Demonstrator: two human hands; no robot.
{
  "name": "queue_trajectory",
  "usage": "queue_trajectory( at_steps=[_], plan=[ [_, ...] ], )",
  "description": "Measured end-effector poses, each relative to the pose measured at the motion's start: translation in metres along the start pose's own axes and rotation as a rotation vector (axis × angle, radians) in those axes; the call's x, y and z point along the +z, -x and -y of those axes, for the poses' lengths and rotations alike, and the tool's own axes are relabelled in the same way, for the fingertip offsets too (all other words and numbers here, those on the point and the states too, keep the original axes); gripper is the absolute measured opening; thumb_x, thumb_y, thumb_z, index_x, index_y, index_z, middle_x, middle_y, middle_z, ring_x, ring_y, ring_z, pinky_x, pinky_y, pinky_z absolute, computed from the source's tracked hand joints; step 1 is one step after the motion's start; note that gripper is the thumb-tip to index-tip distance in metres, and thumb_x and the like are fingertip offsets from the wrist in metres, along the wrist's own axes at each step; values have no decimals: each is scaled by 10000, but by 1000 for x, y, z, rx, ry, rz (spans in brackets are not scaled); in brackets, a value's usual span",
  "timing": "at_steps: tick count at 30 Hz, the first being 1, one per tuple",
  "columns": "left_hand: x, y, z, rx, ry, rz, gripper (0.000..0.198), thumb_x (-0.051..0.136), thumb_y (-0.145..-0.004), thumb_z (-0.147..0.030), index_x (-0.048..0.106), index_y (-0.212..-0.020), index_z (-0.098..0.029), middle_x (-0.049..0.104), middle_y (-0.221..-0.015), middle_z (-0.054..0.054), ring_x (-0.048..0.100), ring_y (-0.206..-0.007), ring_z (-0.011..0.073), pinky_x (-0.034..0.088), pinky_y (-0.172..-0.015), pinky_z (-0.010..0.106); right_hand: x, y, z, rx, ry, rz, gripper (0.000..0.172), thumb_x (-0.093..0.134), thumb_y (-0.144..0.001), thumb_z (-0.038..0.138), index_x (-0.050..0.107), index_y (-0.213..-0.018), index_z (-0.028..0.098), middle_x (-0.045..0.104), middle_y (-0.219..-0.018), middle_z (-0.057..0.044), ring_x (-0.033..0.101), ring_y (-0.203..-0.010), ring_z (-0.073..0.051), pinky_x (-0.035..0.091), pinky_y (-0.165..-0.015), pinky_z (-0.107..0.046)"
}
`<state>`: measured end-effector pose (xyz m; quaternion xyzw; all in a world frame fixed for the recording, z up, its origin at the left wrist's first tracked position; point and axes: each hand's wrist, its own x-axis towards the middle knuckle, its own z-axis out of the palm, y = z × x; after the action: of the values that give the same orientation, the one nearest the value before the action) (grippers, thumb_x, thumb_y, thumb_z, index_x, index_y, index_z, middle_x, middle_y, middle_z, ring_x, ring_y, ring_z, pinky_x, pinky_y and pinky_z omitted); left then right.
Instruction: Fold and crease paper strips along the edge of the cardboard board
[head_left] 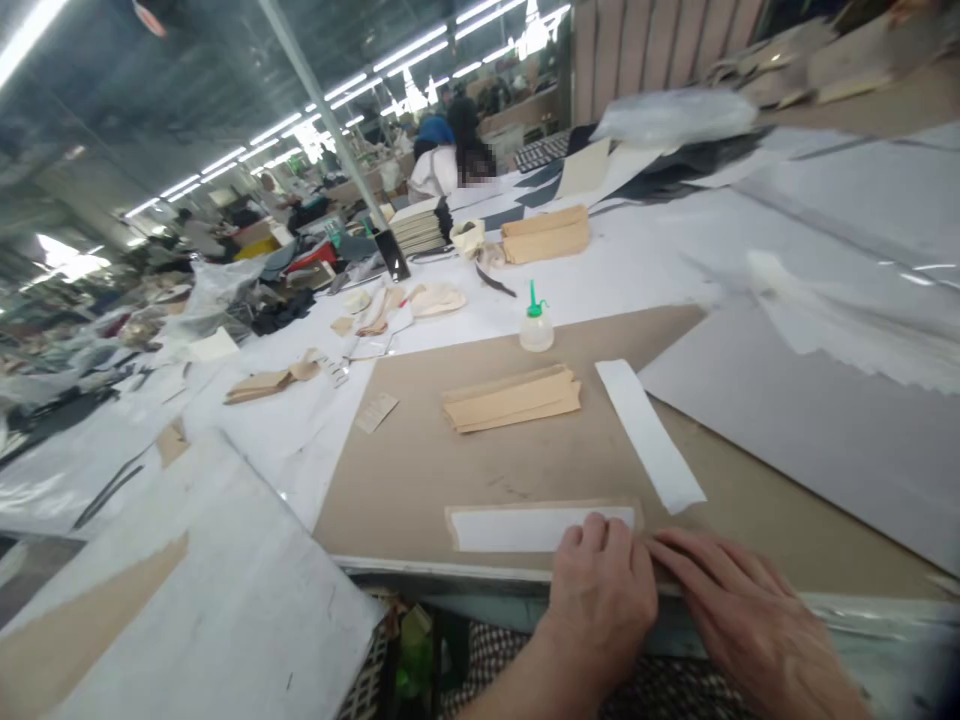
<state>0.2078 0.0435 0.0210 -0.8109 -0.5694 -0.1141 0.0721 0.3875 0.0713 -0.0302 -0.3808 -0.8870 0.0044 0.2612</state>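
A white strip point(510, 530) lies on a slightly larger tan strip point(450, 525) along the board's front edge. My left hand point(604, 585) is closed, its bent fingers pressing on the right end of both strips. From the right, my right hand point(742, 610) reaches in with its fingers together, their tips at the tan strip's right end; its thumb is hidden. Beyond them is a small stack of tan pieces point(514, 400). A second white strip point(649, 435) lies slantwise to the right.
A round bottle with a green spout point(536, 330) stands at the brown board's point(405, 460) back edge. A large grey sheet point(840, 420) covers the right side. A white panel point(247, 560) juts out at the lower left. People point(439, 160) are in the background.
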Motion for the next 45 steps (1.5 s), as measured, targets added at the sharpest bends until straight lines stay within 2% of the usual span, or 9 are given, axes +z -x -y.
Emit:
queue_trajectory(
  at_steps=[9,17,23,26,30,33,35,40,45],
  plan=[
    [9,-1,-4,-54,44,-46,27,589,-904,-161,565,-897,-171,554,-873,42,554,-821,224,481,-636,357,1,0,3,29,-24,-9,360,429,-927,164,626,-1212,260,671,-1172,-76,612,-1022,-274,440,-892,-435],
    [25,3,-4,-122,188,-226,162,560,-817,-30,552,-811,-192,599,-804,39,586,-779,231,499,-658,351,-13,-7,19,138,-43,60,424,450,-861,50,634,-1193,238,669,-1172,-61,568,-1046,-248,434,-912,-402],
    [31,6,5,-196,353,-327,177,522,-832,-49,609,-897,-188,668,-879,62,645,-856,217,525,-747,309,-21,-12,25,225,-90,96,429,497,-831,16,656,-1168,230,676,-1173,-53,549,-1055,-248,402,-915,-383],
    [30,9,11,-325,591,-356,138,529,-858,-117,632,-860,-209,686,-901,50,663,-867,192,532,-762,278,-22,-12,25,242,-111,111,435,510,-827,6,656,-1164,237,677,-1173,-40,541,-1055,-245,386,-918,-380],
    [22,13,24,-675,1011,-322,133,558,-888,-274,629,-800,-204,695,-934,40,668,-829,168,534,-724,243,-23,-12,25,253,-131,119,441,511,-823,-8,655,-1155,244,678,-1159,-33,540,-1042,-239,383,-910,-371],
    [17,15,31,-876,1105,-363,193,570,-892,-349,621,-786,-197,692,-945,38,653,-812,162,519,-686,224,-22,-12,25,255,-128,126,431,521,-818,-8,654,-1146,240,674,-1165,-40,539,-1035,-240,385,-906,-371],
    [17,16,31,-816,1051,-403,193,562,-902,-344,625,-795,-196,683,-956,44,647,-838,165,524,-713,230,-22,-12,26,258,-134,129,423,523,-822,-5,652,-1142,239,673,-1165,-42,537,-1036,-241,387,-907,-370],
    [31,16,17,-400,725,-443,105,534,-931,-188,635,-913,-206,664,-985,57,655,-924,164,545,-815,265,-24,-14,26,256,-166,103,457,495,-831,-13,645,-1174,248,674,-1157,-29,541,-1035,-232,401,-905,-363],
    [45,15,9,-196,425,-467,141,543,-915,-92,619,-990,-184,675,-1028,81,649,-980,186,539,-878,315,-25,-14,25,266,-169,104,449,477,-824,-7,660,-1147,245,682,-1148,-34,556,-1030,-237,421,-913,-367]
  ],
)
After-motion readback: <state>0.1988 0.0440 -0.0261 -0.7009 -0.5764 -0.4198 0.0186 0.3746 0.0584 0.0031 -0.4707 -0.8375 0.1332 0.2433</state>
